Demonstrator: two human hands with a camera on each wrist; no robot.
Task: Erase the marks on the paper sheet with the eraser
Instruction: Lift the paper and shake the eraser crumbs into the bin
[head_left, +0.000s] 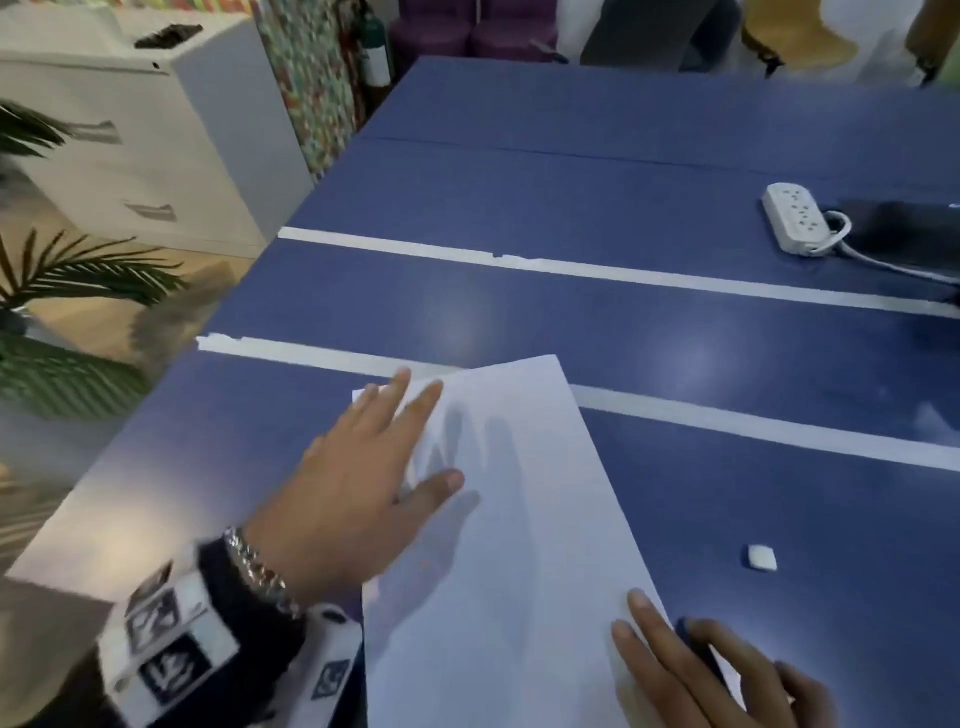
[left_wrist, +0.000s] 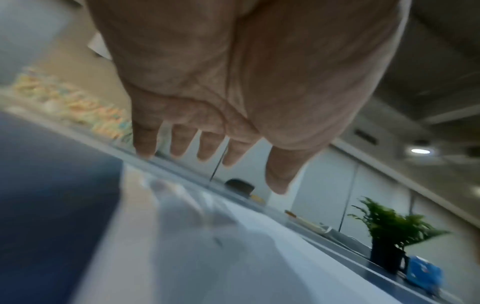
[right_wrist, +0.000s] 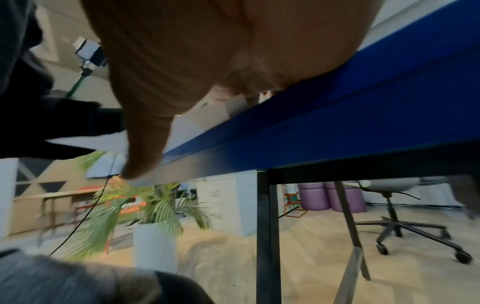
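A white paper sheet lies slanted on the blue table, reaching the near edge; no marks show on it. A second sheet's corner peeks out beneath it. My left hand is spread with straight fingers just over the sheet's left part and casts a shadow on it. In the left wrist view the left hand hovers above the paper. My right hand rests straight fingers on the sheet's right edge near the table front. A small white eraser lies alone on the table, right of the paper.
Two white tape strips cross the table. A white power strip with cable sits far right beside a dark object. Left of the table stand a palm plant and a white cabinet. An office chair stands beyond the table.
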